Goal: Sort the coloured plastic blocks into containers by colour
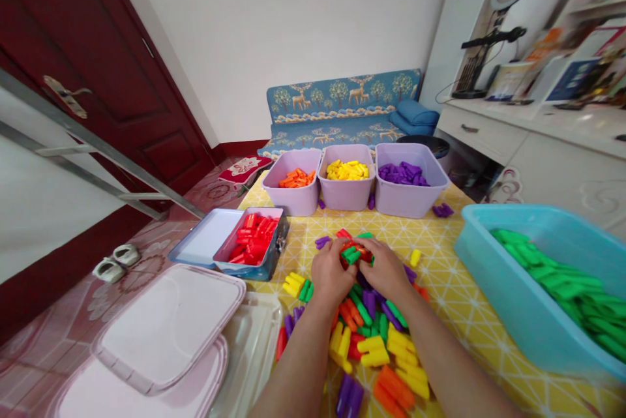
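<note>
My left hand (329,273) and my right hand (385,268) meet at the middle of the table, both closed around a small clump of red and green plastic building pieces (354,253). Below my wrists lies a loose heap of mixed pieces (372,333) in yellow, orange, green, purple and red, on a yellow patterned tablecloth (454,274). A few more pieces are scattered just beyond my fingers. Neither hand touches the heap as far as I can see.
Three lilac tubs hold orange (297,178), yellow (347,171) and purple pieces (403,174) at the far edge. A tin box of red pieces (253,238) stands left, a blue tub of green pieces (548,281) right. Plastic lids (169,327) lie at the near left.
</note>
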{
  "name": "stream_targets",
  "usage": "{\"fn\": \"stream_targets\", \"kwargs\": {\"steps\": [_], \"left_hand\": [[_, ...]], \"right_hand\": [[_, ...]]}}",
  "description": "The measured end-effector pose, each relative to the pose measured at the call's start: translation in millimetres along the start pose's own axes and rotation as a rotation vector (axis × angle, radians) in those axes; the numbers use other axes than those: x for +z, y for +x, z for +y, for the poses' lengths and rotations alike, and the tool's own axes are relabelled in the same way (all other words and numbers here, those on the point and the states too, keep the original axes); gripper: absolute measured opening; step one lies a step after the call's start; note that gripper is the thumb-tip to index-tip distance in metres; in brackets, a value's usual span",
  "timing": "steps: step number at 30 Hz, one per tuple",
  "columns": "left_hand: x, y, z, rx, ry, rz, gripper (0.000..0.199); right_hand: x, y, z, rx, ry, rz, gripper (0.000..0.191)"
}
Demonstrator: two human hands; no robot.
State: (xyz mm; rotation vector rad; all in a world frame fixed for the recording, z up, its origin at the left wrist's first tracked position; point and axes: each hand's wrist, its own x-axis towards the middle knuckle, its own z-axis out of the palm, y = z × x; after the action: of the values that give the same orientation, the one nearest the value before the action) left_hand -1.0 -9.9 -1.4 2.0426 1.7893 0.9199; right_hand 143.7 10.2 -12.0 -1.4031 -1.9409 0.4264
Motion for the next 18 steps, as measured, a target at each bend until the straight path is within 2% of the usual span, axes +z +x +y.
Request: {"fn": "stream_targets", "kwargs": {"steps": [3, 7, 11, 14, 18], "left_hand": [[0.2, -0.3, -0.2, 0.003, -0.014, 0.007, 0.048], [-1.0, -0.2, 0.1, -0.031, -0.103, 0.044, 0.042], [-3.8, 0.3, 2.1, -0.128, -0.169, 0.078, 0.032], [-4.0, 0.6, 2.3, -0.16, -0.174, 0.097, 0.027], [-2.0, 0.3, -0.5, -0.15, -0.153, 0.101, 0.025]], "right_hand": [[0.3, -0.8, -0.5, -0.009, -0.01, -0.019, 0.056], [-0.8, -1.8, -1.0, 0.033, 0.041, 0.019, 0.046], [-4.2, -2.9, -2.8, 0.072, 0.197, 0.074, 0.037], [-6.2, -3.4, -5.3, 0.064, 0.278, 0.051, 0.036], [-5.4, -3.4, -8.1, 0.019, 0.127, -0.012, 0.045]]}}
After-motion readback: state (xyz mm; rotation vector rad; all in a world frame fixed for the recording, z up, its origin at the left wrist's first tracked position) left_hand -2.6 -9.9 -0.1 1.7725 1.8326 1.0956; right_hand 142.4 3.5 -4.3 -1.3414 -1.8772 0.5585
